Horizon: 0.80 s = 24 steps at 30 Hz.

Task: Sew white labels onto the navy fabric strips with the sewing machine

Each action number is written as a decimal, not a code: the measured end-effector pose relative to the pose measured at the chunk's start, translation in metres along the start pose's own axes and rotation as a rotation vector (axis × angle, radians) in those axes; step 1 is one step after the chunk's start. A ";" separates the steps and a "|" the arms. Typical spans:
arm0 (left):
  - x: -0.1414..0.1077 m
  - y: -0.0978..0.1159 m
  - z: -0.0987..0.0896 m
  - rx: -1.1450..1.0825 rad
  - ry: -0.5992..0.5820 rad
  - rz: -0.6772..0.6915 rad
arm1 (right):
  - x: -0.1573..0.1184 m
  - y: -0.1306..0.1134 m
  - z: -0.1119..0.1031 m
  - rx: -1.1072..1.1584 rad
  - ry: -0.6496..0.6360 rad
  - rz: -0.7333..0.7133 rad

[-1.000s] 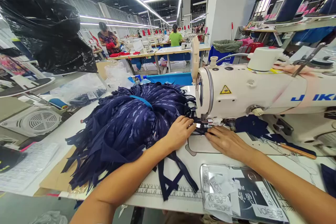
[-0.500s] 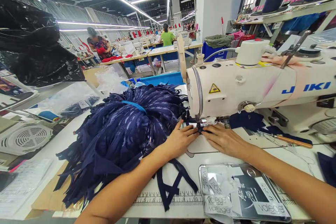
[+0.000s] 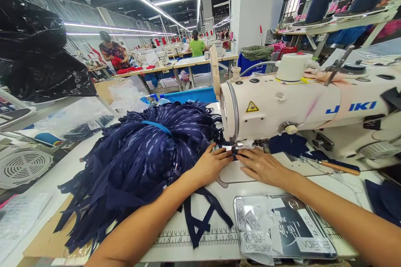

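At the sewing machine [image 3: 266, 106], both hands rest flat on the bed just in front of the presser foot [image 3: 239, 145]. My left hand [image 3: 213, 164] has its fingers stretched out, their tips on a small dark navy fabric piece [image 3: 234, 153]. From the other side, my right hand [image 3: 262, 165] lays its extended fingers on the same piece, thumb apart. Most of that piece is hidden by fingers and foot. Beside my left forearm lies a big bundle of navy lace-trimmed pieces [image 3: 131, 162], bound with a blue band [image 3: 156, 126]. Navy straps [image 3: 203, 217] trail from it toward the table's front.
A clear-lidded case with labels [image 3: 285, 225] lies under my right forearm. A wooden-handled tool [image 3: 340, 168] and navy scraps [image 3: 288, 145] sit right of the needle. A black plastic bag [image 3: 40, 50] hangs at left. Two people work at tables farther back.
The view has shifted slightly, so the machine and table appear a little farther left. Both hands keep about the same place at the presser foot.
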State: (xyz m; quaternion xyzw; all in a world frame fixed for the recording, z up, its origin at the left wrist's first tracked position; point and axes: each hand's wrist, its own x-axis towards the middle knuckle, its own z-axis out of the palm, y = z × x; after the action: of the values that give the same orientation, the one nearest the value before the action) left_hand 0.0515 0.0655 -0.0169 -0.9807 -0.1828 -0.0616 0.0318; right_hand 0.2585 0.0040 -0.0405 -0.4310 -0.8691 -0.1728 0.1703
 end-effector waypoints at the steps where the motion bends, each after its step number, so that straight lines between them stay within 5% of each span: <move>1: 0.001 -0.001 0.000 0.004 -0.001 0.004 | 0.000 0.000 0.000 -0.002 0.002 0.007; 13: 0.010 -0.011 -0.001 0.077 0.046 -0.010 | -0.001 0.010 0.006 0.121 -0.031 0.148; 18: 0.010 0.008 -0.002 0.267 0.088 -0.165 | 0.002 0.008 0.011 -0.008 -0.042 0.278; 24: 0.015 0.014 0.001 0.329 0.053 -0.316 | 0.005 -0.003 -0.010 -0.124 -0.080 0.172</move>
State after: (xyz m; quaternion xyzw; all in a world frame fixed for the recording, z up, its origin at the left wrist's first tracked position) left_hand 0.0708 0.0579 -0.0160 -0.9195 -0.3410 -0.0609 0.1861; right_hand 0.2551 0.0014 -0.0303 -0.5205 -0.8226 -0.1936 0.1225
